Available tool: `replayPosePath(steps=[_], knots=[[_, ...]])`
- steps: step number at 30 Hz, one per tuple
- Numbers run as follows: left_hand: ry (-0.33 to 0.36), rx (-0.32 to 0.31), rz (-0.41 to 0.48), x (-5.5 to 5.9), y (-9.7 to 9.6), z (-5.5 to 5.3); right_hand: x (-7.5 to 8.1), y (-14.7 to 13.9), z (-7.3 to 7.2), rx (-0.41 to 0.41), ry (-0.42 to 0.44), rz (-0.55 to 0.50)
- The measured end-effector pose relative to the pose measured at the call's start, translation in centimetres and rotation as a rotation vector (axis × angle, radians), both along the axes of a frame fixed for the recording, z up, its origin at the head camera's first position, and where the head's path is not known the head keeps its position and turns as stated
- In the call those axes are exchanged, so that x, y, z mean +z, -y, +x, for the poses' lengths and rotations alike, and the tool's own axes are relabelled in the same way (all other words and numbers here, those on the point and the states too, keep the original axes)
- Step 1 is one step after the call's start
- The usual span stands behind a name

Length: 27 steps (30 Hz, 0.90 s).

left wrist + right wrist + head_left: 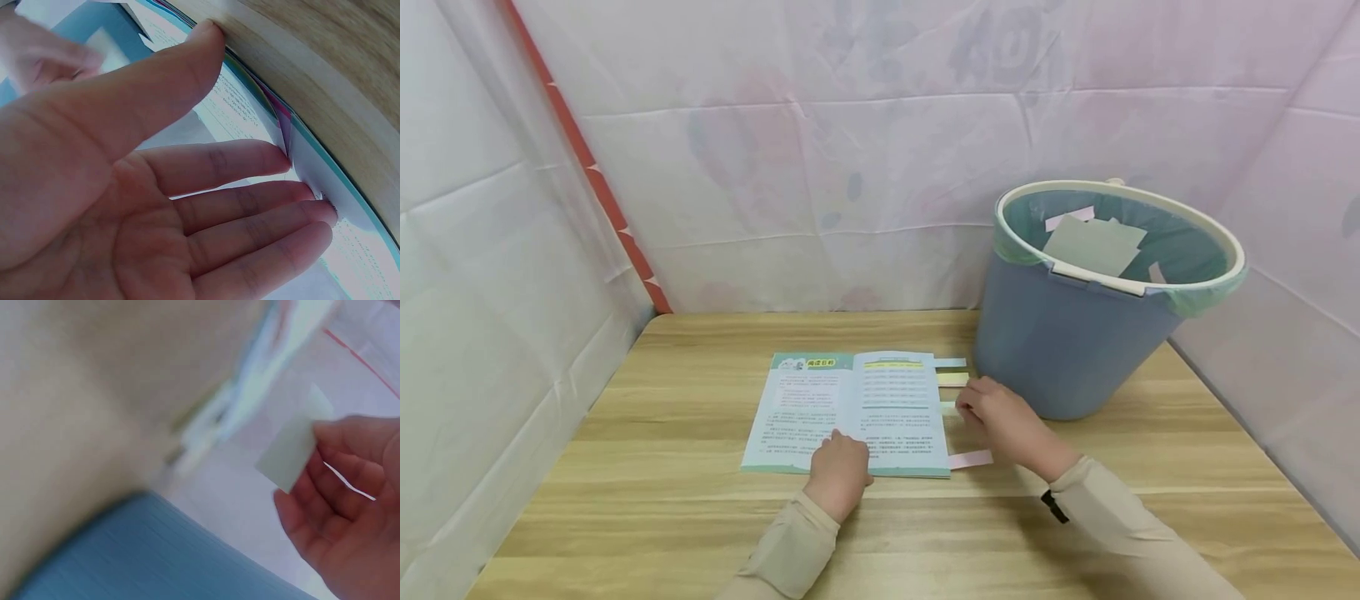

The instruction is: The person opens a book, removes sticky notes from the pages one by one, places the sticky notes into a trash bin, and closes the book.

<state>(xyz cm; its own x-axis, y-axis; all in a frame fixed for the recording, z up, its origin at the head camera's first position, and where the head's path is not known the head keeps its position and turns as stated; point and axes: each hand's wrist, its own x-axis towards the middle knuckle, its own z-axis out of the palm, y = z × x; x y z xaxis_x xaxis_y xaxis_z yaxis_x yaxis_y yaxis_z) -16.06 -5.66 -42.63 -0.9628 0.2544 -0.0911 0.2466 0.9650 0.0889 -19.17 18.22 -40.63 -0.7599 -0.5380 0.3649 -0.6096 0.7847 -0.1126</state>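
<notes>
An open booklet (895, 417) with printed pages lies on the table, several paper tabs sticking out past its right edge. My left hand (840, 471) rests at the lower middle of the booklet; in the left wrist view its fingers (250, 231) are fairly straight, the tips touching the page near the bottom edge. Beside the right edge, my right hand (1003, 423) pinches a pale green paper tab (290, 450) between thumb and fingers. In the head view that tab (949, 408) spans from the page edge to the hand; whether it is still attached I cannot tell.
A blue bucket (1060, 342) with a green liner stands right of the booklet, holding several paper pieces (1093, 246). Blue (950, 362), yellow (952, 379) and pink (970, 459) tabs project from the booklet. The wooden table (685, 375) meets a white cloth wall behind.
</notes>
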Motion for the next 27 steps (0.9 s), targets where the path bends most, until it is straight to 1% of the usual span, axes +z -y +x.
replayPosePath(steps=[3,5,7,8,9,11,13,14,15,16,19,21,23,27], knots=[[-0.001,0.002,0.010,0.1,0.1,0.1,2.3,0.0,0.4,0.050,-0.170,-0.058],[-0.002,0.002,0.010,0.1,0.1,0.1,4.2,-0.1,0.6,0.102,-0.321,-0.107],[-0.005,-0.001,0.009,0.1,0.1,0.1,6.4,-0.2,1.1,0.126,-0.465,-0.153],[-0.006,-0.002,0.008,0.1,0.1,0.1,7.6,-0.4,1.3,0.123,-0.533,-0.173],[-0.008,-0.004,0.006,0.1,0.1,0.1,8.8,-0.5,1.6,0.111,-0.611,-0.200],[-0.012,-0.007,0.004,0.1,0.1,0.2,11.2,-1.0,1.9,0.043,-0.753,-0.246],[-0.015,-0.007,0.003,0.1,0.1,0.2,13.4,-1.7,2.0,-0.034,-0.842,-0.287],[-0.018,-0.007,0.004,0.1,0.1,0.2,14.4,-2.2,1.9,-0.073,-0.863,-0.291],[-0.019,-0.006,0.005,0.1,0.1,0.2,15.3,-2.7,1.8,-0.107,-0.869,-0.278],[-0.020,-0.006,0.005,0.1,0.1,0.3,16.0,-3.2,1.7,-0.134,-0.855,-0.257],[-0.029,-0.009,0.003,0.1,0.1,0.3,17.5,-4.7,1.0,-0.164,-0.755,-0.185],[-0.035,-0.012,0.000,0.1,0.1,0.3,18.0,-5.5,0.6,-0.174,-0.663,-0.128],[-0.038,-0.016,-0.006,0.1,0.1,0.2,18.1,-6.0,0.0,-0.188,-0.585,-0.101],[-0.038,-0.015,-0.008,0.1,0.1,0.2,18.2,-6.7,-0.8,-0.266,-0.449,-0.033]])
